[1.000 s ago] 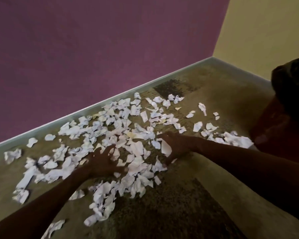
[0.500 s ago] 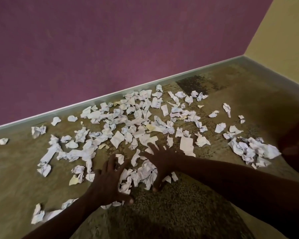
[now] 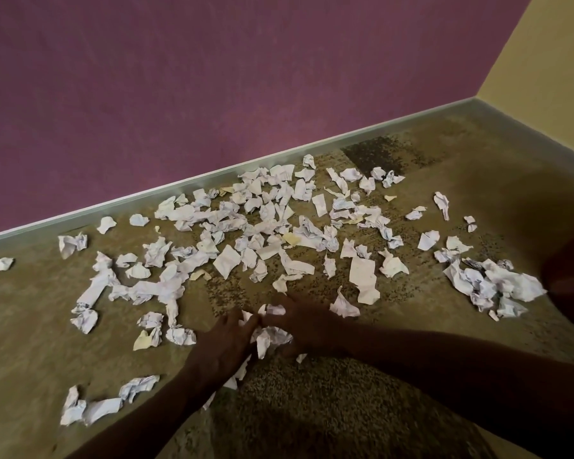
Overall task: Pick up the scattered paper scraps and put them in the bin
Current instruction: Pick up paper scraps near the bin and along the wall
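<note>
A small bunch of crumpled paper scraps [image 3: 272, 339] sits on the carpet [image 3: 30, 342] between the 2 hands, near the bottom middle of the view. The left hand [image 3: 224, 347] lies on the bunch's left side with its fingers reaching forward over the paper, and the right hand [image 3: 307, 329] comes in from the right, its fingers curved over the top of the same scraps. The 2 hands meet fingertip to fingertip above the pile, cupping it; the grip of each looks like a loose gather around paper, though blur hides how tightly the fingers close.

Beyond the hands, many more white scraps, with a few pale yellow ones, lie spread across the carpet up to the skirting board [image 3: 179, 188]. A flat sheet [image 3: 364, 279] lies just right of centre. A dense heap [image 3: 491, 283] lies at the right, and a few loose strips [image 3: 96, 405] lie at lower left. A purple wall [image 3: 212, 77] rises behind, meeting a yellow wall [image 3: 550, 58] at the corner.
</note>
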`<state>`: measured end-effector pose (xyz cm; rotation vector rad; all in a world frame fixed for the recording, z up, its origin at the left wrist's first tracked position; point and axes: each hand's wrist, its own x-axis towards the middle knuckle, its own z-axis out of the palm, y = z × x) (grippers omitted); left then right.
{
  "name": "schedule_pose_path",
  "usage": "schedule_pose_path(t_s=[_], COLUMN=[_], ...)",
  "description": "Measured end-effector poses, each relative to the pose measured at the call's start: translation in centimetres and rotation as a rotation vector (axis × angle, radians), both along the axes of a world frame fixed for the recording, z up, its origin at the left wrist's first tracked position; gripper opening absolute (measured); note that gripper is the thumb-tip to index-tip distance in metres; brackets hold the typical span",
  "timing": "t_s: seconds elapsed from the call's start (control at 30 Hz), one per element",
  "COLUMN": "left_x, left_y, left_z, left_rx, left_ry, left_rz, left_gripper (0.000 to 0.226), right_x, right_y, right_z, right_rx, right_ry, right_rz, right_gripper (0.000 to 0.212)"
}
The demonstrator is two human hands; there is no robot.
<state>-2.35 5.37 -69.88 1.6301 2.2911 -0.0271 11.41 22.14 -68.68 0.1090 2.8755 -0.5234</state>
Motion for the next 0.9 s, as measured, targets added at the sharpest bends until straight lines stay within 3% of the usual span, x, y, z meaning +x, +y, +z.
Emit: schedule_pose_path(t_s=[0.1,0.23,0.43,0.73,0.9], left_x=[-0.4,-1.2,-1.8,-1.1,-0.6], left_y=[0.8,1.2,3.1,9.7,13.5], left_z=[0.2,0.7,2.8,11.2,15.7], left_rx=[-0.027,-0.014,0.201,0.561,0.697], left_ry=[-0.004,-0.01,-0.115,-0.107,-0.132], left_rz=[-0.029,-0.024,0.066,0.115,0.12], left_gripper=[0.052,0.066,0.032,0.026,0.021], right_x=[-0.2,-0.3,0.1,0.6,2.4], right_y=[0.5,2.5,6.5,11.8,14.3], right_z=[0.7,1.8,5.9,13.3,17.6], right_rx=[-0.183,-0.244,-0.326,-0.147,-0.072], right_ry=[0.078,0.099,0.165,0.297,0.4], right_rz=[-0.053,-0.147,-0.343,-0.491,-0.577], right_gripper=[0.06,0.044,0.04,0.063,0.061])
